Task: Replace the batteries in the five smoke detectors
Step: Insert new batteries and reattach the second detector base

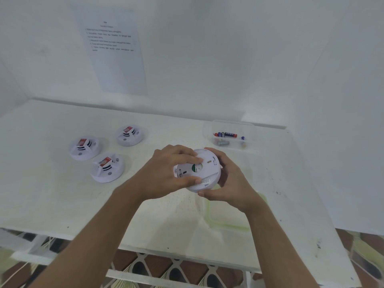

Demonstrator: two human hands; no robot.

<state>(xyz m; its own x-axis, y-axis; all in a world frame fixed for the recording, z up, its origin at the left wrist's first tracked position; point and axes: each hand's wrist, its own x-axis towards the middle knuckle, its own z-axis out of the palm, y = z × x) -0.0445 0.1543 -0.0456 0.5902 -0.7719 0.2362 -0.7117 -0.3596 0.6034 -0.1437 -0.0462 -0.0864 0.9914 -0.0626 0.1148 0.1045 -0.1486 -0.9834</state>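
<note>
Both hands hold a white round smoke detector [204,173] above the middle of the white table [52,200], its back side facing me. My left hand [170,173] grips it from the left, fingers across the back plate and thumb along the lower edge. My right hand [226,181] cups its right rim from behind. Three more white detectors lie on the table at the left: one [84,147], one [129,135] and one [108,167], each showing a red label. A clear box of batteries [229,135] stands at the back right.
A clear lid with a green rim [226,217] lies flat on the table below my right hand. A printed sheet [112,48] hangs on the white wall behind. The table's front edge runs close to me, with patterned floor below it.
</note>
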